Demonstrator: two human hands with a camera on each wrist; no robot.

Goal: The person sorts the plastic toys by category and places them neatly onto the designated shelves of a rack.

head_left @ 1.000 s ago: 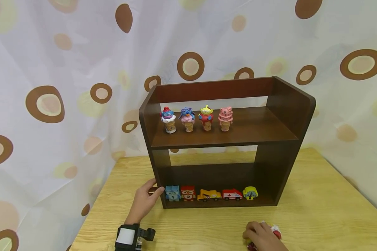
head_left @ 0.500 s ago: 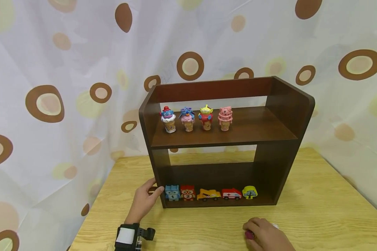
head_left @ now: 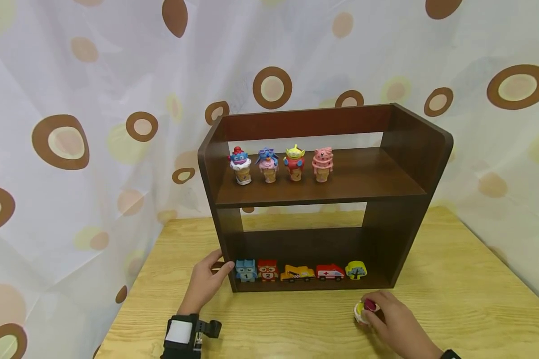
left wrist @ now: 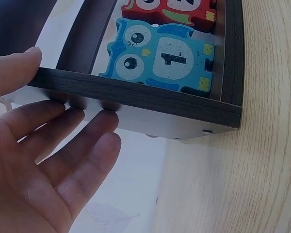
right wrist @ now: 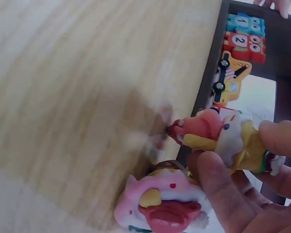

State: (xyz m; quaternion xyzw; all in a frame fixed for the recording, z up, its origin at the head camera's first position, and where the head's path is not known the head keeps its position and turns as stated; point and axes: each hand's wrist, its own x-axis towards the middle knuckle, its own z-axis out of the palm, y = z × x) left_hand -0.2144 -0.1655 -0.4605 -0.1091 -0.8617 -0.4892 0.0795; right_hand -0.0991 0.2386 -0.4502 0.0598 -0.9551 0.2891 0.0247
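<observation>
My left hand point(head_left: 206, 282) grips the left side panel of the dark brown shelf point(head_left: 303, 201), thumb at the front edge and fingers against the outer face point(left wrist: 136, 116). In the head view my right hand point(head_left: 397, 321) is low, in front of the shelf's right part. Its thumb and fingers pinch a small toy figurine point(right wrist: 230, 141) with a pink head, white middle and yellow base. Right below those fingers in the right wrist view is a second toy point(right wrist: 169, 216), pink and white with a red piece; whether the hand also holds it, I cannot tell.
Several ice-cream-cone figurines point(head_left: 295, 163) stand in a row on the upper shelf. Below are a blue owl block point(head_left: 245, 270), a red owl block point(head_left: 267, 270), a yellow truck point(head_left: 298, 273), a red and white ambulance point(head_left: 330, 272) and a yellow tree block point(head_left: 356, 269). The wooden table point(head_left: 296, 324) lies in front.
My right hand has moved forward toward the shelf, with white, yellow and maroon parts now showing at its fingertips. The head view has tilted slightly down. My left hand keeps its grip.
</observation>
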